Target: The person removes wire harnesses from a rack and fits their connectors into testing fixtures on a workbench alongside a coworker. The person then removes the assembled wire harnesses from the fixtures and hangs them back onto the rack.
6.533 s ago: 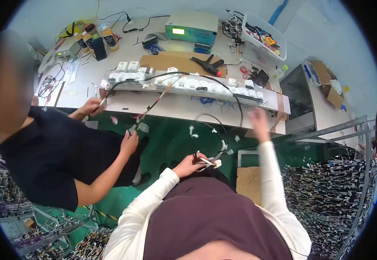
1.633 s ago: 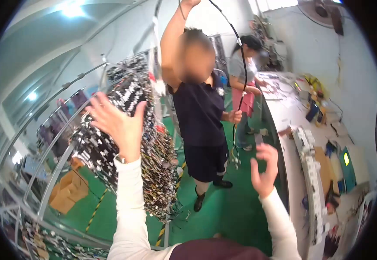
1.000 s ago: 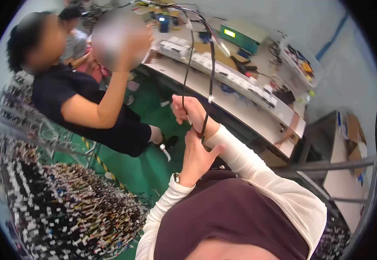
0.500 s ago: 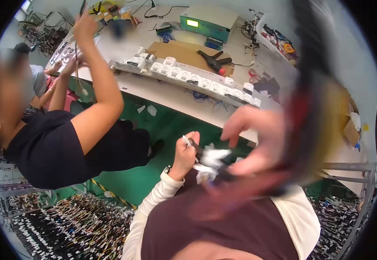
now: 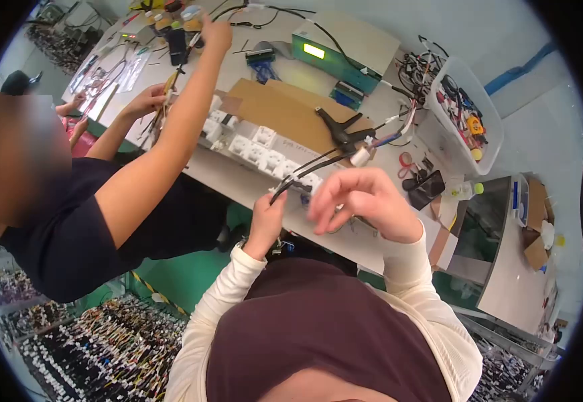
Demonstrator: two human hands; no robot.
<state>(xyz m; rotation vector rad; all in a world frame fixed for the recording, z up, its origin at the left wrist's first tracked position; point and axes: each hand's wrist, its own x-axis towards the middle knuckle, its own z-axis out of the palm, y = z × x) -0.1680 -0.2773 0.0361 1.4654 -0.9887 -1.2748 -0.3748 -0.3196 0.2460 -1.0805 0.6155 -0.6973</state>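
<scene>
My left hand (image 5: 267, 220) is closed around a black wire harness (image 5: 313, 167) in front of the table edge. The harness extends up and right over the table, with a white connector (image 5: 360, 157) and coloured wires near its far end. Just right of the held part, my right hand (image 5: 366, 202) is raised with its fingers bent and apart, and nothing shows in it. A row of white connector sockets (image 5: 265, 161) lies behind the harness. Beyond it, a black spring clamp (image 5: 342, 130) rests on the cardboard.
At left, a co-worker (image 5: 137, 208) holds up another long cable. A green-fronted test box (image 5: 332, 57) with a lit display stands at the back. A clear bin (image 5: 489, 127) holds mixed parts; red tape (image 5: 406, 163) lies nearby. Many wires hang on racks (image 5: 110, 342) below.
The view has shifted. The harness, blurred close to the camera before, now stretches out over the table. My right hand has come away from it; my left hand still holds it.
</scene>
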